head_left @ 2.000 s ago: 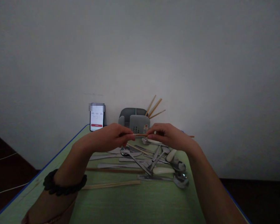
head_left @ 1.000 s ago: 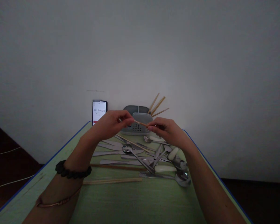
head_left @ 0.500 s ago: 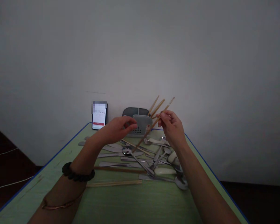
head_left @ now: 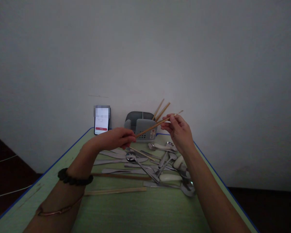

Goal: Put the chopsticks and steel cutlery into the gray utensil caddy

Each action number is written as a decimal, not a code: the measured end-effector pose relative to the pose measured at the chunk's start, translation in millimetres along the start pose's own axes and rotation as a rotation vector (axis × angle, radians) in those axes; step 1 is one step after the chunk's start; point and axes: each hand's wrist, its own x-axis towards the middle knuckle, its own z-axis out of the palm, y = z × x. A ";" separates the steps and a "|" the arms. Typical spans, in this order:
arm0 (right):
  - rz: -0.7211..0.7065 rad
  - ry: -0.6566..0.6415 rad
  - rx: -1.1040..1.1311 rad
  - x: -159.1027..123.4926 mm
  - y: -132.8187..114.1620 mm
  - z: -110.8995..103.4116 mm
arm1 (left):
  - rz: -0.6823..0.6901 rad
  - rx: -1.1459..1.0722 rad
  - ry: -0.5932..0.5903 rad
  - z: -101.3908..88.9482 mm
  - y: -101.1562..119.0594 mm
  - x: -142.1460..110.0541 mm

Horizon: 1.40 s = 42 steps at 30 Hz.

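Observation:
A wooden chopstick (head_left: 150, 127) is held slantwise in front of a grey utensil holder (head_left: 140, 131). My right hand (head_left: 178, 129) pinches its upper end, and my left hand (head_left: 118, 137) has its fingers closed on the lower end. Several chopsticks (head_left: 163, 110) stand in the holder's right compartment, leaning right. Below my hands lies a pile of cutlery: a metal spoon (head_left: 131, 157), table knives (head_left: 123, 171), a white-handled utensil (head_left: 171, 177) and more spoons at the right. Loose chopsticks (head_left: 118, 191) lie nearer the front, beside a darker chopstick (head_left: 123, 176).
A phone (head_left: 102, 119) with a lit screen leans against the wall (head_left: 145, 58) at the back left. The green table (head_left: 135, 213) has a blue edge and narrows towards the wall. White cables (head_left: 11, 192) run over the dark floor at left.
My left hand has come down and closed on the chopstick's lower end. The chopstick has swung from steep to flatter, its lower end rising off the cutlery.

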 end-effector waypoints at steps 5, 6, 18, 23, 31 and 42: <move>0.021 -0.022 -0.004 -2.3 -3.8 2.1 | -0.058 -0.002 -0.018 -5.4 -7.0 -4.6; 0.021 -0.026 -0.008 -2.8 -4.1 2.5 | -0.061 -0.004 -0.024 -5.5 -7.9 -4.7; -0.027 -0.102 -0.066 -3.0 -2.2 1.2 | 0.008 0.080 0.110 -5.7 -7.0 -1.4; -0.088 -0.049 -0.086 -3.1 -12.1 1.7 | 0.060 0.072 0.146 -2.4 -2.2 2.5; -0.194 0.099 -0.054 0.0 -18.7 -3.6 | 0.122 0.027 0.246 -1.8 -8.8 4.8; -0.451 0.305 0.053 6.3 -30.3 -11.4 | 0.187 0.207 0.773 1.0 -17.1 16.5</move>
